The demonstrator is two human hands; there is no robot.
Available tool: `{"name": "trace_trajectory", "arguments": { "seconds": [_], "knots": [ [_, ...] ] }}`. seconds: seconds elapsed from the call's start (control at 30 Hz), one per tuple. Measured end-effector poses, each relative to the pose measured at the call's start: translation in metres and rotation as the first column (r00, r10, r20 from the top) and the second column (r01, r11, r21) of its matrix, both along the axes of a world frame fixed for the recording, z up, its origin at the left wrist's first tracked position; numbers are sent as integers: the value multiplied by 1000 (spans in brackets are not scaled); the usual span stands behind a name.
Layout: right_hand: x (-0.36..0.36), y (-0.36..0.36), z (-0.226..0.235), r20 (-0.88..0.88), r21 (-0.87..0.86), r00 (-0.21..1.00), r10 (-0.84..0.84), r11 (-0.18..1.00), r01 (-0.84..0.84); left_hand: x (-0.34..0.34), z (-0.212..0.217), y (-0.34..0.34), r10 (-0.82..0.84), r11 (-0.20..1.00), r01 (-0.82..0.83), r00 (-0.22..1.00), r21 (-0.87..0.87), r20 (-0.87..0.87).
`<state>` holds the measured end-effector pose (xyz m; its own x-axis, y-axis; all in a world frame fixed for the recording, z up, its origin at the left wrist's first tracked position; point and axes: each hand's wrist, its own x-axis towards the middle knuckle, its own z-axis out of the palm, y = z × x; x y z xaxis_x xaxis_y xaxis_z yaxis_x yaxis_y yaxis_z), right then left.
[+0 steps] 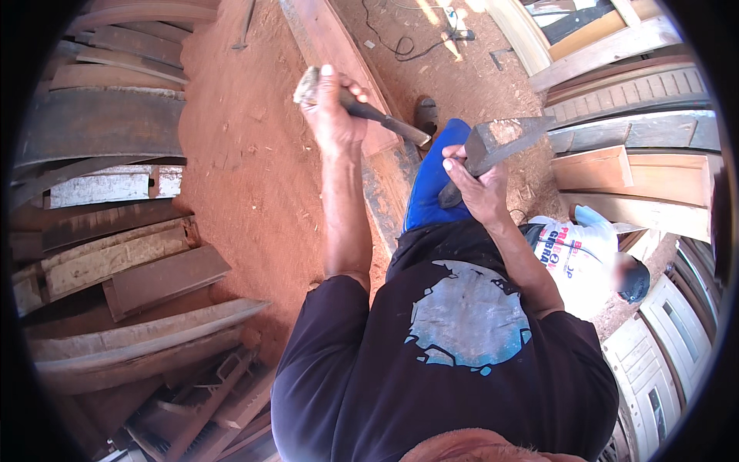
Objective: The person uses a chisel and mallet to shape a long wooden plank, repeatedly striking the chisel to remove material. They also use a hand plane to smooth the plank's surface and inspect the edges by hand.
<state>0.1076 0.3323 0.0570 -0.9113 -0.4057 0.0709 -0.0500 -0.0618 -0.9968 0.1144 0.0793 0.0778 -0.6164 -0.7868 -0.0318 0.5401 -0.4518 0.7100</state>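
Note:
My left hand is closed round the handle of a chisel. The chisel has a pale, worn butt and a dark shaft, and its tip points right and slightly toward me. In my right hand I grip a hatchet-like tool by its dark handle; its dark, wedge-shaped head tapers to the right, level with my raised knee. Below the chisel runs a long reddish wooden beam, passing beside my blue-trousered leg. Both tools are held in the air, apart from each other.
Reddish sawdust covers the ground at left. Stacked boards line the left side, and planks the right. Another person in a white shirt is at right. A black cable and a long-handled tool lie at the far side.

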Motion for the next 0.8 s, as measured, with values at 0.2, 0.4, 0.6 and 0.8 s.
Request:
{"name": "trace_trajectory", "arguments": {
  "seconds": [0.2,0.4,0.6,0.8],
  "knots": [
    [-11,10,3,184,-64,983,24,998,-13,16,36,-7,-125,924,206,959,322,-255],
    [-14,22,-1,149,132,971,188,969,-208,16,38,8,-158,881,269,942,388,-294],
    [-5,11,8,83,89,987,136,986,-143,17,34,15,-178,857,291,942,425,-286],
    [-8,23,0,139,164,975,172,967,-194,24,35,2,-109,894,210,958,396,-264]
  ]
}}
